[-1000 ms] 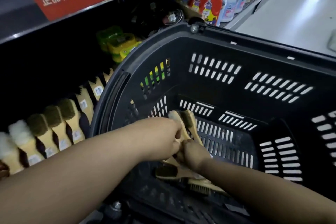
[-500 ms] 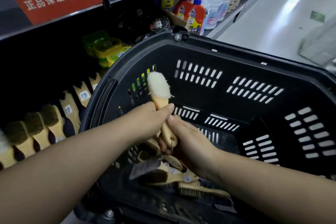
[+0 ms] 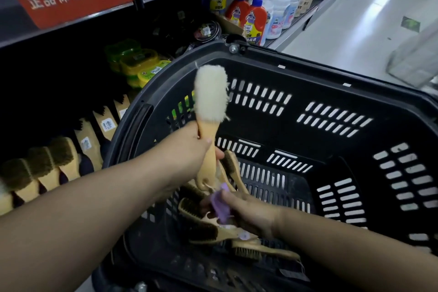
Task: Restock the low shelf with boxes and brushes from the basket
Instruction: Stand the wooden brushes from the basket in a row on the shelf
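My left hand [image 3: 189, 149] has its fingers [image 3: 214, 153] clenched round the pale wooden handle of a brush [image 3: 209, 111], its fluffy cream wool head upright above the black basket [image 3: 308, 73]; my right hand [image 3: 251, 211] pinches a small purple tag [image 3: 220, 204] lower down, touching the brown-bristled brushes [image 3: 208, 230] heaped on the basket floor; on the low shelf [image 3: 47, 102] to the left I see a row of matching brushes [image 3: 64, 163].

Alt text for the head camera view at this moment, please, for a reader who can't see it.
The left hand holds a white fluffy brush upright by its wooden handle above a black basket. The right hand reaches among the brown brushes in the basket bottom, fingers on a purple tag. A low shelf at left shows a row of wooden-handled brushes.
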Demonstrator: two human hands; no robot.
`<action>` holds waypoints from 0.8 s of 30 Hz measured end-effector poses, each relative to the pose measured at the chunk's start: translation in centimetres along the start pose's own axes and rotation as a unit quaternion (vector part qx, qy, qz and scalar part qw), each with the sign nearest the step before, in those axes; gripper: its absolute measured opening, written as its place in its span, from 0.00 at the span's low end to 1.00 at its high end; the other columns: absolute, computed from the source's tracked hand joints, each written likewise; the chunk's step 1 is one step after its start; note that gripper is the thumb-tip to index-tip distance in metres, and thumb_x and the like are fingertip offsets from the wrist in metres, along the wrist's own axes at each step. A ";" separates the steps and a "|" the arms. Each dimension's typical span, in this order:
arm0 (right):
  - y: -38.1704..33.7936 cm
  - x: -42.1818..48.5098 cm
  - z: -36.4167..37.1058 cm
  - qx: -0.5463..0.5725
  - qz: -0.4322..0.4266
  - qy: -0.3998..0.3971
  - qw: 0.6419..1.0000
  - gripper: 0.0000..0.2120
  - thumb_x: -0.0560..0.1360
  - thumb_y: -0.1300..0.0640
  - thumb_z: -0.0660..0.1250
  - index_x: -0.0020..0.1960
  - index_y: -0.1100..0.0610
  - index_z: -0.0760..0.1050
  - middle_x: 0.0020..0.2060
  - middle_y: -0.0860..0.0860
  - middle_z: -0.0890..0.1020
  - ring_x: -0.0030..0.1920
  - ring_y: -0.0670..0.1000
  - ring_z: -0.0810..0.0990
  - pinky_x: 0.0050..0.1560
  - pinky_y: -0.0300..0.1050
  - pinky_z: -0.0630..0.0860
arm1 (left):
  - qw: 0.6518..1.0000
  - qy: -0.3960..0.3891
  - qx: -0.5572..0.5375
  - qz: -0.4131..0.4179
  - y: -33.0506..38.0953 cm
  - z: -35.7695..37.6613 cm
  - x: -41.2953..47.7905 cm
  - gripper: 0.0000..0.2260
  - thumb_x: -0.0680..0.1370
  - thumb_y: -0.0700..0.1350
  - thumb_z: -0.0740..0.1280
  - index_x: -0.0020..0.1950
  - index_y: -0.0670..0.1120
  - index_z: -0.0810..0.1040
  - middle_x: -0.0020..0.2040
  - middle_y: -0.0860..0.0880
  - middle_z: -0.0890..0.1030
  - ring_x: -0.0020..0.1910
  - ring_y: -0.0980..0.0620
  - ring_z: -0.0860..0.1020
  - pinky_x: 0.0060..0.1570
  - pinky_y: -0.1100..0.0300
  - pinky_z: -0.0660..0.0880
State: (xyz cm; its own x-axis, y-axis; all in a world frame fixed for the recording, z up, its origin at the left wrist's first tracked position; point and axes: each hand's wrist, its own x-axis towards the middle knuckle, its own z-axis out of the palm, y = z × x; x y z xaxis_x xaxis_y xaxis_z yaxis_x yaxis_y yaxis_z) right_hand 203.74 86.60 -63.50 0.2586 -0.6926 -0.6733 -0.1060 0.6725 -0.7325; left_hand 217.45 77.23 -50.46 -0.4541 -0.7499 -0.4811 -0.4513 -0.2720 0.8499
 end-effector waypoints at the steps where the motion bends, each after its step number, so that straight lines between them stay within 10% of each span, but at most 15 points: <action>1: 0.3 0.2 -0.4 0.069 0.000 -0.018 0.997 0.33 0.63 0.32 0.65 0.60 0.52 0.75 0.55 0.50 0.80 0.56 0.48 0.77 0.61 0.44 0.73 | 0.999 0.012 -0.034 -0.014 0.2 -0.2 0.1 0.12 0.82 0.42 0.55 0.64 0.45 0.70 0.44 0.48 0.82 0.48 0.49 0.80 0.56 0.47 0.75; 4: 0.8 0.4 -1.3 -0.043 0.014 -0.006 0.999 0.21 0.70 0.41 0.68 0.58 0.52 0.76 0.53 0.48 0.79 0.54 0.47 0.76 0.58 0.44 0.73 | 0.991 0.012 -0.118 -0.062 0.7 -0.6 0.2 0.13 0.82 0.42 0.55 0.66 0.43 0.69 0.44 0.45 0.80 0.46 0.49 0.79 0.48 0.52 0.76; 7: 2.8 0.5 -2.2 -0.432 0.057 0.012 0.900 0.19 0.78 0.48 0.61 0.66 0.52 0.69 0.63 0.51 0.74 0.63 0.52 0.72 0.63 0.47 0.68 | 0.985 0.000 -0.155 -0.079 0.8 -0.8 0.2 0.13 0.82 0.41 0.56 0.66 0.44 0.70 0.47 0.45 0.79 0.45 0.50 0.78 0.43 0.55 0.76; 11: 6.5 0.0 -0.5 -0.527 0.138 0.005 0.839 0.21 0.80 0.57 0.59 0.71 0.60 0.61 0.69 0.60 0.66 0.66 0.61 0.69 0.64 0.54 0.67 | 0.982 0.011 -0.166 -0.091 0.5 -1.0 0.6 0.11 0.82 0.41 0.56 0.60 0.40 0.73 0.46 0.44 0.76 0.41 0.51 0.76 0.43 0.58 0.76; 17: 3.6 -0.6 -1.6 -0.300 0.134 0.102 0.939 0.10 0.81 0.52 0.54 0.57 0.53 0.72 0.46 0.51 0.76 0.44 0.49 0.74 0.48 0.44 0.74 | 0.977 -0.021 -0.189 -0.096 0.4 -1.3 0.4 0.14 0.75 0.50 0.69 0.54 0.42 0.75 0.32 0.51 0.72 0.24 0.59 0.69 0.20 0.67 0.68; 24: -5.5 -5.5 -3.4 0.081 -0.039 0.072 0.993 0.13 0.74 0.66 0.64 0.57 0.55 0.75 0.43 0.54 0.82 0.42 0.51 0.79 0.42 0.42 0.76 | 0.967 -0.021 -0.241 -0.086 0.6 -1.0 0.0 0.15 0.80 0.51 0.58 0.47 0.43 0.80 0.31 0.48 0.76 0.25 0.55 0.75 0.28 0.61 0.75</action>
State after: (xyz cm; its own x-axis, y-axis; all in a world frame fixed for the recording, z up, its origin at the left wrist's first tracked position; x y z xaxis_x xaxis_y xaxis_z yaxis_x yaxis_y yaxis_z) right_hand 199.63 85.80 -56.11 0.1183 -0.7672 -0.6304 0.0673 0.6396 -0.7658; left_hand 217.93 76.51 -49.69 -0.4397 -0.6456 -0.6244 -0.1180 -0.6476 0.7528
